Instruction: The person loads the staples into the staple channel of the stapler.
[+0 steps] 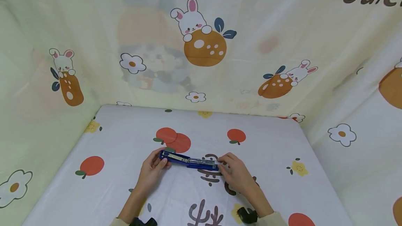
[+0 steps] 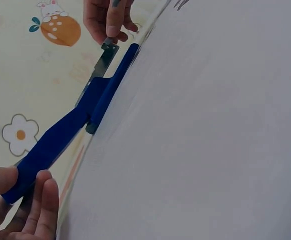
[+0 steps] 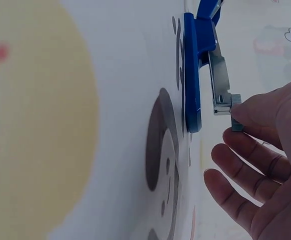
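Observation:
A blue stapler (image 1: 202,166) lies opened out over the white cloth, its top arm swung back to the left. The left hand (image 1: 150,172) grips the end of that top arm between thumb and fingers. In the right wrist view, a short grey strip of staples (image 3: 236,125) is pinched between the thumb and index finger of the right hand (image 3: 270,145). The strip is right at the front end of the metal magazine (image 3: 219,75), which stands above the blue base (image 3: 192,80). The other right fingers are spread loosely below.
A white cloth (image 1: 125,135) printed with red fruit and yellow flowers covers the table. Pale curtains (image 1: 238,62) with rabbit and flower prints enclose the back and both sides. Black wrist straps (image 1: 247,215) sit near the sleeves.

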Available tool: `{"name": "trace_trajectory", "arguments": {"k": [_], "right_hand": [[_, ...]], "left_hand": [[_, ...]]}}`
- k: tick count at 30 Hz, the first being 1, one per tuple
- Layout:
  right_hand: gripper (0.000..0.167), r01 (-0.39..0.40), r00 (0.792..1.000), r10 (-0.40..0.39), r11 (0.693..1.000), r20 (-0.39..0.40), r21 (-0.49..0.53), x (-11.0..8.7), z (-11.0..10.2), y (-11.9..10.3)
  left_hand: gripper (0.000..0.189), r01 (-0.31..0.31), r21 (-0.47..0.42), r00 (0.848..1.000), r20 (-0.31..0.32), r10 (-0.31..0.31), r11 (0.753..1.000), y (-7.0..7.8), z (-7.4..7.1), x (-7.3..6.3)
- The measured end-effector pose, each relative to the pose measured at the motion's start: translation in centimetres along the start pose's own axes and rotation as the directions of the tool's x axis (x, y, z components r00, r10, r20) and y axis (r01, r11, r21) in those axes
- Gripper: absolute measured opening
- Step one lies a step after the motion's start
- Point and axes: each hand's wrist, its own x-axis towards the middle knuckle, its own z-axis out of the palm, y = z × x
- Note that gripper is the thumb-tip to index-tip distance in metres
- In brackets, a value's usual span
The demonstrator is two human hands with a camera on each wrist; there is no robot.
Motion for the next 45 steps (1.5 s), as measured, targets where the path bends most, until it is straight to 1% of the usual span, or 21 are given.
{"name": "trace_trajectory", "arguments": {"k": [4,11,16,21,27,34,40,45], "right_hand": [[0.018,0.019,1.0,-0.019,1.0,-0.011,-0.002,0.1,0.1,-0.1],[0.016,-0.01,1.0,0.01,1.0,0.021,0.007,0.4,0.1,-0.5],[0.015,-0.001,1.0,0.001,1.0,0.018,0.012,0.6,0.3,-0.6],[0.016,0.002,1.0,-0.003,1.0,0.006,0.012,0.6,0.5,-0.7],[0.016,-0.012,1.0,0.012,1.0,0.019,0.003,0.8,0.7,-0.7],[0.016,0.021,1.0,-0.021,1.0,0.011,0.009,1.0,0.7,-1.0],[0.016,0.011,1.0,-0.011,1.0,0.027,0.012,1.1,0.7,-1.2],[0.016,0.02,0.999,-0.02,1.0,0.029,0.015,1.1,0.8,-1.0]], "left_hand": [[0.046,0.004,0.001,1.0,-0.001,-0.004,1.0,-0.1,0.0,0.1],[0.047,0.013,0.003,1.0,-0.004,-0.013,1.0,-0.1,0.0,0.1],[0.047,0.022,0.001,1.0,-0.008,-0.022,1.0,0.0,0.0,0.1],[0.047,0.016,0.008,1.0,-0.011,-0.015,1.0,-0.1,0.0,0.0],[0.046,0.007,0.022,1.0,-0.016,-0.007,1.0,0.0,0.1,0.0],[0.045,0.017,0.042,1.0,-0.024,-0.016,0.999,0.0,0.1,0.0],[0.045,-0.007,0.047,1.0,-0.018,0.008,0.999,0.1,0.1,0.1],[0.046,-0.024,0.046,1.0,-0.019,0.025,0.999,0.0,0.1,0.0]]}}
